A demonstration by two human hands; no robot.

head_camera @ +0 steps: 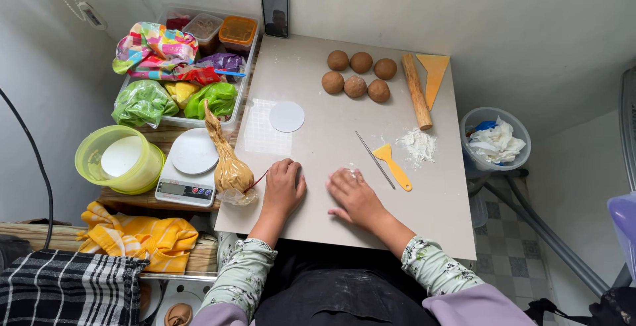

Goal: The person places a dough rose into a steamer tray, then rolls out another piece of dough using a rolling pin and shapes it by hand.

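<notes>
Both hands rest on the table (318,167) near its front edge. The left hand (283,189) cups something hidden, its grip curled shut. The right hand (354,195) lies flat, fingers apart, over a small pale lump, probably soft, pinchable dough.

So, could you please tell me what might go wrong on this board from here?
The flour beside the scraper could be smeared by the right hand. The thin rod lies close to that hand and may get knocked. The tied bag at the board edge could tip off.
</notes>
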